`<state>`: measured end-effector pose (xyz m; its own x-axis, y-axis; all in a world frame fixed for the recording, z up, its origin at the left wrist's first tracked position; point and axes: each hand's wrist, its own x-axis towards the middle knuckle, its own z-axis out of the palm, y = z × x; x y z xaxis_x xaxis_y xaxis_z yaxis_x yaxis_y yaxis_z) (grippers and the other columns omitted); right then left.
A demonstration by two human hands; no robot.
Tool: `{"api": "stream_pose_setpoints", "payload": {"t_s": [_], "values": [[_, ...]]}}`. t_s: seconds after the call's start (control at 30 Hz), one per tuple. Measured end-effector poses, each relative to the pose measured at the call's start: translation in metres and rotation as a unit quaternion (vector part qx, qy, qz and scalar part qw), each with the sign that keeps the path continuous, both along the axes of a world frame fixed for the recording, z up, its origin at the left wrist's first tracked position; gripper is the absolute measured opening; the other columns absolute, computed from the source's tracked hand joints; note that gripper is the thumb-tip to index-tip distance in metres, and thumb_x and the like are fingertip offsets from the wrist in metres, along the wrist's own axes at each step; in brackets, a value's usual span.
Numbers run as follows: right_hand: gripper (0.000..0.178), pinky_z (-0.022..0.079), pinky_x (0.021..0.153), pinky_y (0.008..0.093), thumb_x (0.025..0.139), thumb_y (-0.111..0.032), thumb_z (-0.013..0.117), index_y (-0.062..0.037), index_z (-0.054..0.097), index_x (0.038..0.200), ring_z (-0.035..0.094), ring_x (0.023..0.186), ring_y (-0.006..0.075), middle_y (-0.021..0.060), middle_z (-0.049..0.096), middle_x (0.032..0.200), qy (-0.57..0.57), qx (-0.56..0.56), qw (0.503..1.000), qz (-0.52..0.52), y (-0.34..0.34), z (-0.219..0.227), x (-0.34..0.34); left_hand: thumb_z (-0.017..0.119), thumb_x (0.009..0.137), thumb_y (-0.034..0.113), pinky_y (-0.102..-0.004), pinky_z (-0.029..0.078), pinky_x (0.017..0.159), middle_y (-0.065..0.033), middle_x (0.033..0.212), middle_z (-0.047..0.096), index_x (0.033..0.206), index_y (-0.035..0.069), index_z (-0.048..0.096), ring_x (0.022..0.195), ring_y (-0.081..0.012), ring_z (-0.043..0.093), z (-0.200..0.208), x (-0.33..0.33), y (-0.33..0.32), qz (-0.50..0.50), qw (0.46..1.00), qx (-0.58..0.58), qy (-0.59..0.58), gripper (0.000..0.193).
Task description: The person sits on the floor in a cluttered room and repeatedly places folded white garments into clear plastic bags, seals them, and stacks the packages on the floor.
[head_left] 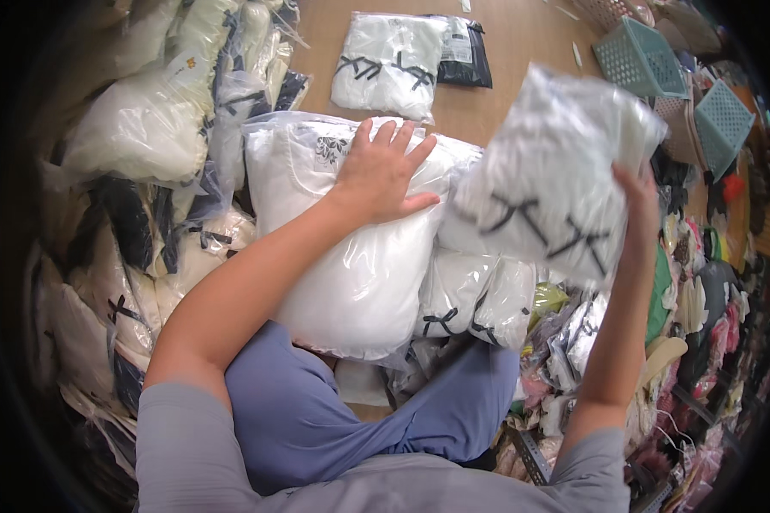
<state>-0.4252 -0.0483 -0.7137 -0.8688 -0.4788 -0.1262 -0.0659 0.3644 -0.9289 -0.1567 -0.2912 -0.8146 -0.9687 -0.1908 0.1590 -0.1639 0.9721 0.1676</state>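
My left hand (385, 175) lies spread and flat on a large clear plastic bag of folded white clothing (342, 274), which has a dark floral print near its top. To the right, my right hand (637, 192) grips the edge of a clear bag of white clothing with black bows (556, 171), lifted and blurred by motion. Its lower part hangs close beside the large bag. Below it, small bagged white garments with black bows (458, 295) rest near my knee. Ahead, another bagged white garment with black bows (387, 64) lies on the wooden surface.
A black packet with a pale label (464, 51) sits partly under the far bag. Piled bagged cream clothes (137, 128) line the left. Light-blue plastic baskets (642, 56) stand at the far right, above a heap of mixed colourful items (701, 316).
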Motion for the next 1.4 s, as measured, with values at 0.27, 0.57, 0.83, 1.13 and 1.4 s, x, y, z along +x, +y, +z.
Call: {"api": "stream_pose_setpoints", "payload": {"t_s": [0.27, 0.57, 0.83, 1.13, 1.4], "values": [[0.045, 0.050, 0.069, 0.0261, 0.076, -0.007, 0.068, -0.0026, 0.058, 0.120, 0.062, 0.081, 0.0154, 0.0076, 0.065, 0.099, 0.008, -0.076, 0.997, 0.003, -0.124, -0.034, -0.098, 0.063, 0.075, 0.059, -0.0516, 0.026, 0.103, -0.0172, 0.129, 0.048, 0.132, 0.012, 0.047, 0.119, -0.0309, 0.044, -0.004, -0.008, 0.004, 0.019, 0.999, 0.039, -0.016, 0.075], [0.052, 0.049, 0.084, 0.0352, 0.079, -0.017, 0.068, -0.0026, 0.052, 0.126, 0.063, 0.097, 0.0246, 0.0149, 0.065, 0.107, 0.104, 0.354, 0.925, 0.096, -0.124, -0.198, -0.158, 0.064, 0.074, 0.056, -0.0529, 0.024, 0.103, -0.0190, 0.127, 0.047, 0.132, 0.011, 0.048, 0.120, -0.0337, 0.042, -0.008, -0.013, 0.005, 0.006, 0.998, 0.062, -0.004, 0.075], [0.031, 0.051, 0.084, 0.0453, 0.085, -0.013, 0.049, -0.0098, 0.064, 0.111, 0.064, 0.103, 0.0329, 0.0155, 0.067, 0.107, 0.304, 0.460, 0.792, 0.261, -0.256, -0.216, -0.061, 0.064, 0.073, 0.057, -0.0536, 0.024, 0.102, -0.0197, 0.128, 0.047, 0.132, 0.012, 0.048, 0.120, -0.0334, 0.041, -0.011, -0.011, 0.003, 0.014, 0.997, 0.074, -0.007, 0.076], [0.052, 0.051, 0.089, 0.0406, 0.080, -0.034, 0.063, -0.0006, 0.054, 0.119, 0.062, 0.104, 0.0374, 0.0240, 0.059, 0.118, -0.057, 0.482, 0.812, 0.325, -0.335, -0.267, -0.025, 0.062, 0.073, 0.058, -0.0539, 0.026, 0.101, -0.0203, 0.130, 0.046, 0.132, 0.013, 0.049, 0.121, -0.0328, 0.042, -0.016, -0.014, 0.000, 0.018, 0.995, 0.091, -0.029, 0.075], [0.045, 0.053, 0.082, 0.0420, 0.077, -0.039, 0.066, -0.0018, 0.063, 0.102, 0.066, 0.094, 0.0326, 0.0204, 0.067, 0.097, 0.068, 0.389, 0.797, 0.456, -0.340, -0.297, -0.004, 0.063, 0.072, 0.057, -0.0537, 0.027, 0.100, -0.0206, 0.130, 0.047, 0.130, 0.013, 0.050, 0.120, -0.0330, 0.043, -0.020, -0.017, -0.008, 0.004, 0.992, 0.119, -0.027, 0.074]]}}
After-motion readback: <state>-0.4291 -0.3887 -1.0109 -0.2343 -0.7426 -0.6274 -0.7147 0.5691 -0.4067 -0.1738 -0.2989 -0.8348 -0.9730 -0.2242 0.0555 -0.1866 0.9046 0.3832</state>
